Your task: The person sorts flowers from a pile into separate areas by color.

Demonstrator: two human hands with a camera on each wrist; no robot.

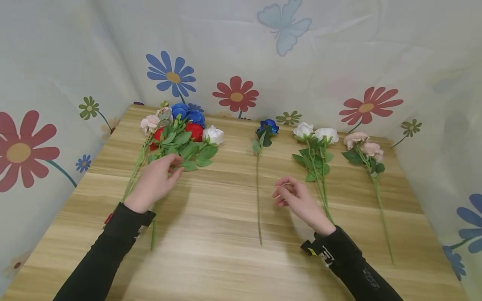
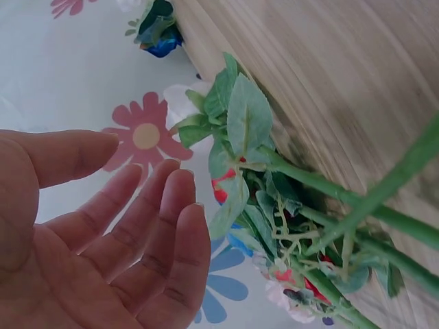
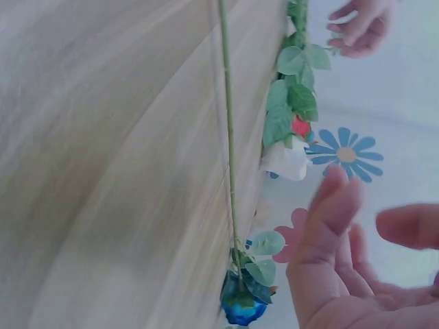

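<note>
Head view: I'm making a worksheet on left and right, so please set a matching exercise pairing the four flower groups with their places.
1. mixed bunch
2. lone blue rose
3. white pair
4. pink pair

A. farthest right of the four
B. farthest left, by the left hand
C. next to the left of the white pair
D. next to the left of the pink pair

Pairs: 1-B, 2-C, 3-D, 4-A.
</note>
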